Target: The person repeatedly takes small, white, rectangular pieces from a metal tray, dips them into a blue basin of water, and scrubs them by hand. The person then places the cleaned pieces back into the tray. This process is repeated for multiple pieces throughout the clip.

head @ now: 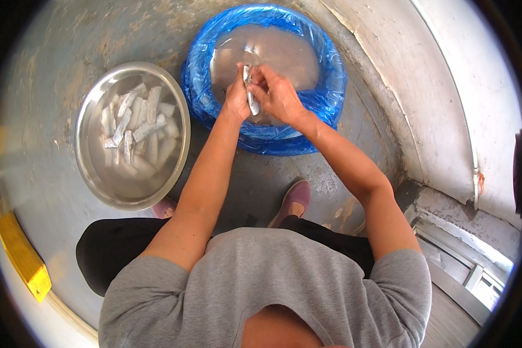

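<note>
Over a round tub (335, 74) lined with blue plastic, my left hand (237, 96) holds a narrow, silvery fish piece (252, 102) with its length pointing away from me. My right hand (279, 93) is at the same piece from the right, its thumb and bent fingers against the edge. The fingertips are slightly blurred and partly hide the middle of the piece. Cloudy brownish water (282, 54) fills the tub beneath both hands. To the left stands a wide metal basin (83, 167) of cloudy water, where several similar fish pieces (150, 128) lie heaped, some partly under the surface.
The basin and tub stand on a worn grey floor (39, 143), close to my feet in pink shoes (296, 195). A stained white wall (422, 87) curves along the right, with a thin pipe (476, 174). A yellow object (24, 256) lies at the far left.
</note>
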The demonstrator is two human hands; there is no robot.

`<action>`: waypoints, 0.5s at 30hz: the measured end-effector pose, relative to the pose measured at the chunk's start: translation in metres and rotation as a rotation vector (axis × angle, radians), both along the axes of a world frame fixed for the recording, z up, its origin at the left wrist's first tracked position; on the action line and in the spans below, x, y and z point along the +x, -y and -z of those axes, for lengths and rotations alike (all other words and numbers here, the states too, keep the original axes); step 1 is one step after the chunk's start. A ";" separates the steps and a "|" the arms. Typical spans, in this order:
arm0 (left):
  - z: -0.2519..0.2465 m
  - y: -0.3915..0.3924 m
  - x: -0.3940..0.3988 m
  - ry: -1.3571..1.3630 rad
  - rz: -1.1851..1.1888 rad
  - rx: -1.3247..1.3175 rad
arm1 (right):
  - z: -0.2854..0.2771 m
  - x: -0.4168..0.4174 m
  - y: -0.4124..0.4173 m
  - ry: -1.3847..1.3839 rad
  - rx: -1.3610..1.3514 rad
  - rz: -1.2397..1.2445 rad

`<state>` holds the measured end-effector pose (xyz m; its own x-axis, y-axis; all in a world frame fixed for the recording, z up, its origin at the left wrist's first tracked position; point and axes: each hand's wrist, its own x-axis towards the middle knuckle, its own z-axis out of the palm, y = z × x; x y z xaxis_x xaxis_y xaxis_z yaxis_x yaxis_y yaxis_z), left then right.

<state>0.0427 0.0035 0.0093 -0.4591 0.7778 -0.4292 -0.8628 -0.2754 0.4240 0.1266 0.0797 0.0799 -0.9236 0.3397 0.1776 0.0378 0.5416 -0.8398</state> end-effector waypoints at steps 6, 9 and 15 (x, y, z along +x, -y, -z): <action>-0.002 -0.004 0.001 -0.081 -0.031 0.037 | -0.012 -0.009 0.000 0.014 0.036 0.033; -0.013 0.000 0.001 -0.154 0.034 0.007 | -0.010 -0.009 -0.004 0.064 0.003 0.035; -0.010 0.007 0.000 -0.419 0.210 -0.090 | 0.010 -0.008 -0.024 0.147 -0.068 0.053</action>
